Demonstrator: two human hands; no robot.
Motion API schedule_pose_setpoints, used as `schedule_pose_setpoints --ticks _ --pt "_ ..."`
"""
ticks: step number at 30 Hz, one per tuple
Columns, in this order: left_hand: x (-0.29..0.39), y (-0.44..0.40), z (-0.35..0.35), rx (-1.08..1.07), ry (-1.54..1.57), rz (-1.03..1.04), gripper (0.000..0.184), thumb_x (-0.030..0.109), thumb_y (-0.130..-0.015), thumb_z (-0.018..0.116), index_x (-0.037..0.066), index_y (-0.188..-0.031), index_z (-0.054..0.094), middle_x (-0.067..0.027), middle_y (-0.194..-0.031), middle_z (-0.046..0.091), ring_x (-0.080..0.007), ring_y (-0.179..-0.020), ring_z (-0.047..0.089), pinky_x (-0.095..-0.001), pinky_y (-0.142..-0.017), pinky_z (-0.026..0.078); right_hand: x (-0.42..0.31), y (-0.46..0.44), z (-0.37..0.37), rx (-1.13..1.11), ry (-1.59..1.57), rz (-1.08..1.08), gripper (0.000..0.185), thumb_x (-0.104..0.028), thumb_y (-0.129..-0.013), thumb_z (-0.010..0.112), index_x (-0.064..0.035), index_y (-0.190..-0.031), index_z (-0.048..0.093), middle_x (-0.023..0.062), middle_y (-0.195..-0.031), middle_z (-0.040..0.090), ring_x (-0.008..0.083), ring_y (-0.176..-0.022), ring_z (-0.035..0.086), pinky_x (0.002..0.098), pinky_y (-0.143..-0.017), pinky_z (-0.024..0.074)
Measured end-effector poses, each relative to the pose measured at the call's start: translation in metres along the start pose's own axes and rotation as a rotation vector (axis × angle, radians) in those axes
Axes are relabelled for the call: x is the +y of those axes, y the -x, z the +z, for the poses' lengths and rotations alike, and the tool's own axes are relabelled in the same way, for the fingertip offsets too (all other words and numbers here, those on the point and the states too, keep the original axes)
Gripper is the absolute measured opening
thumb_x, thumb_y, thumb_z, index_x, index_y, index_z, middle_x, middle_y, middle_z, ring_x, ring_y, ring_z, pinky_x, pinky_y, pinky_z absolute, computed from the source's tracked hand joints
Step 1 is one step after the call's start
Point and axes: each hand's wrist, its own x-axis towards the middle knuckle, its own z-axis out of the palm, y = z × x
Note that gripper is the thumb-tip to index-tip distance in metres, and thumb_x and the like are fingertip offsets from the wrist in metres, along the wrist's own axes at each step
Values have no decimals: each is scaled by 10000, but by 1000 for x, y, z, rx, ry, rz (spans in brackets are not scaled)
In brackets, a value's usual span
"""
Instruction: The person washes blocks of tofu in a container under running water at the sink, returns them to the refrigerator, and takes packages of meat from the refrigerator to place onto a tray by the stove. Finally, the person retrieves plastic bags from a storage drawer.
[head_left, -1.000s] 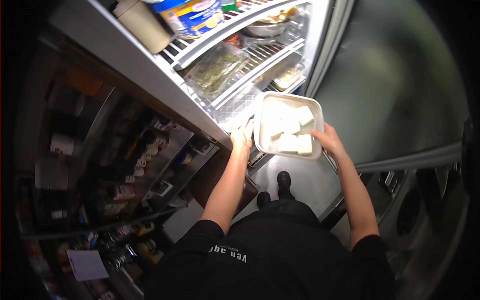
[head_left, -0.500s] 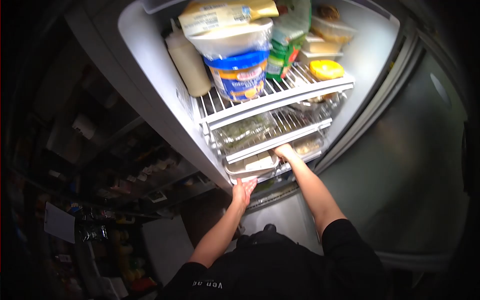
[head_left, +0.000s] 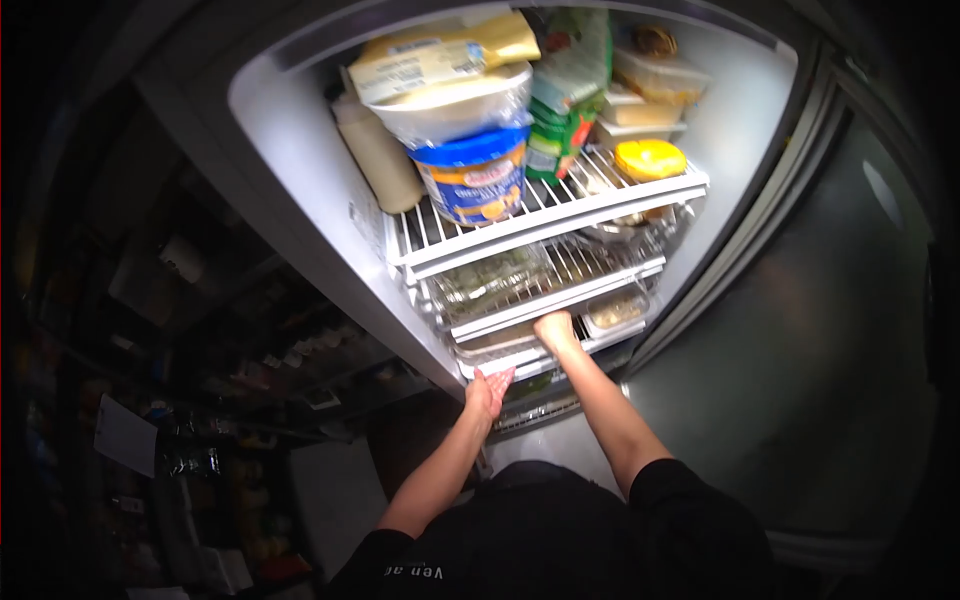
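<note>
A refrigerator stands open in front of me. My left hand is at the front edge of a lower shelf, fingers stretched out and palm turned up, holding nothing I can see. My right hand reaches in over that shelf, under the wire shelf above. It is at the right end of a shallow, light container, and its fingertips are hidden, so its grip cannot be made out. To the right of that hand sits a small clear container of pale food.
The top wire shelf holds a squeeze bottle, a blue-lidded tub under a wrapped bowl, a green package and a yellow item. A clear pack of greens lies below. The fridge door is at right.
The shallow container with white blocks has gone deeper onto its shelf. My right hand has shifted left along with it. My left hand stays by the shelf edge, and the view has tilted slightly.
</note>
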Motion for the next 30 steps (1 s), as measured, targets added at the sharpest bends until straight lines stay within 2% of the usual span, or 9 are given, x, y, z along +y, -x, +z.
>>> schedule_pose_setpoints --ticks 2,5,7,8,11,15,22,26,30 --pt "0 -7 -2 7 -1 14 746 467 -963 161 -218 -1249 228 -330 -1250 435 -393 -1098 531 -391 -944 474 14 1 6 99 -271 41 274 -98 -738 515 36 -959 608 278 -986 599 411 -1002 552 438 -846 457" --pt "1 -2 1 -140 0 101 696 451 -965 197 -148 -1321 204 -275 -1321 398 -360 -1171 480 -398 -1017 413 47 2 22 396 -530 3 334 -227 -759 564 60 -924 606 281 -816 615 416 -800 614 432 -771 485" --pt "11 0 -5 -68 -92 -70 625 396 -989 218 -152 -1280 293 -278 -1249 477 -349 -1143 509 -376 -984 437 76 12 32 183 -810 148 401 -340 -833 613 42 -957 605 149 -745 625 206 -577 571 325 -556 472" --pt "12 -2 -11 -129 -137 -64 475 309 -969 321 -138 -1086 434 -268 -1180 533 -375 -1072 552 -395 -944 459 47 54 -18 69 -1052 282 370 -357 -920 527 -29 -1083 583 71 -873 655 125 -649 612 244 -581 493" --pt "11 15 -14 -157 -259 -67 287 144 -825 416 -41 -1038 470 -260 -1179 538 -378 -1056 565 -403 -893 488 83 109 -34 -48 -1288 436 398 -365 -919 525 -49 -1159 556 68 -922 658 123 -709 641 218 -619 516" --pt "-10 4 -53 -166 -598 -252 454 10 -780 403 -39 -1225 327 -246 -1186 517 -365 -1002 586 -394 -829 517 116 195 -15 75 -1368 568 370 -327 -929 513 -33 -1152 549 63 -894 654 110 -702 630 209 -603 507" --pt "-97 -90 -173 49 -892 -610 191 73 -917 415 -14 -1082 451 -192 -973 608 -308 -860 632 -373 -753 549 117 317 127 198 -1610 902 295 -263 -949 469 -54 -1141 549 78 -891 627 136 -670 615 251 -593 505" --pt "-131 -171 -238 321 -728 -459 157 72 -929 435 -61 -939 518 -167 -860 608 -270 -761 643 -333 -641 588 103 345 242 122 -1749 1023 277 -231 -951 461 -44 -1141 539 80 -878 627 142 -686 613 260 -605 508" --pt "-159 -237 -271 457 -519 -274 188 93 -946 428 -74 -930 511 -187 -872 605 -272 -803 644 -352 -741 594 104 370 321 -18 -1836 1106 251 -195 -959 434 -32 -1124 532 79 -864 613 137 -656 595 255 -577 500"
